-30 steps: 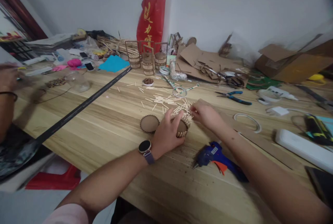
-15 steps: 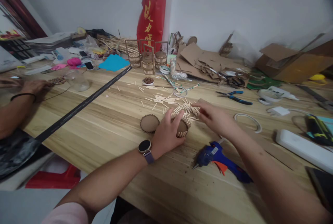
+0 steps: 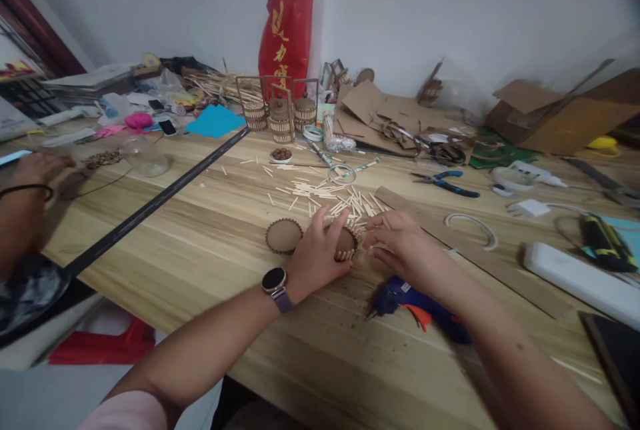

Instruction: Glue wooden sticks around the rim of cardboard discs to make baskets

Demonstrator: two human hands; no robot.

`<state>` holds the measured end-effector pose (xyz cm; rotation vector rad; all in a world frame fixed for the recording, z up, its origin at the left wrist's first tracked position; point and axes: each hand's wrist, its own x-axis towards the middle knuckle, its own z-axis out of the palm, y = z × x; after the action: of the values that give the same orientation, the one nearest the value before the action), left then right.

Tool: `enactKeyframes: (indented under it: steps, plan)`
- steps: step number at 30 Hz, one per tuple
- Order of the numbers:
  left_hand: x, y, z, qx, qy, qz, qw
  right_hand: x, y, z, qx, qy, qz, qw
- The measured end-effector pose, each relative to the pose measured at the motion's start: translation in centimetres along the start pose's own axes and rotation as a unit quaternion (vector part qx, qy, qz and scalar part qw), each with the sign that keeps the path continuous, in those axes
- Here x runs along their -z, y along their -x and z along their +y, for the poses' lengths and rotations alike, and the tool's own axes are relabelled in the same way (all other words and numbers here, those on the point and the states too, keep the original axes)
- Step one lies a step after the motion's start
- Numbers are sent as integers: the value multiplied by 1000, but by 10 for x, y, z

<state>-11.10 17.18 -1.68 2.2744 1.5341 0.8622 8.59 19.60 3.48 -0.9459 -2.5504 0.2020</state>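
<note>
My left hand (image 3: 317, 253), with a watch at the wrist, curls its thumb and fingers around a small round cardboard basket base (image 3: 346, 243) edged with short wooden sticks. Part of that base is hidden beneath the fingers. Close to its right side, my right hand (image 3: 395, 240) has its fingers pinched together; whatever is between the tips is too small to make out. A second round base (image 3: 284, 237) with a beaded-looking rim lies to the left. Loose short wooden sticks (image 3: 313, 189) are scattered beyond both hands. Below my right forearm rests a blue glue gun (image 3: 395, 297).
Several small handled baskets (image 3: 281, 125) stand at the back before a red bag (image 3: 286, 37). Pliers (image 3: 445, 183), a cardboard strip (image 3: 510, 283) and a white power strip (image 3: 580, 283) lie right. Another person's hand (image 3: 43, 170) is at far left, beyond a black strip (image 3: 160, 200).
My right hand has come back from the stick pile toward the round base, its fingers pinched. My left hand keeps its hold. The view has shifted slightly.
</note>
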Motion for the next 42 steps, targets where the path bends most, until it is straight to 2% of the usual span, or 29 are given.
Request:
enactKeyframes:
  steps: [9, 20, 29, 42]
  plan:
    - [2, -2, 0, -17, 16, -10, 1000, -24, -1, 2, 14, 76, 11, 997]
    - [4, -2, 1, -12, 23, -24, 999, -22, -6, -5, 61, 135, 22, 989]
    - [2, -3, -3, -19, 17, -14, 1000, -17, -5, -12, 79, 205, -6, 976]
    - [2, -3, -3, -25, 11, -13, 1000, -18, -5, -12, 82, 217, 3, 973]
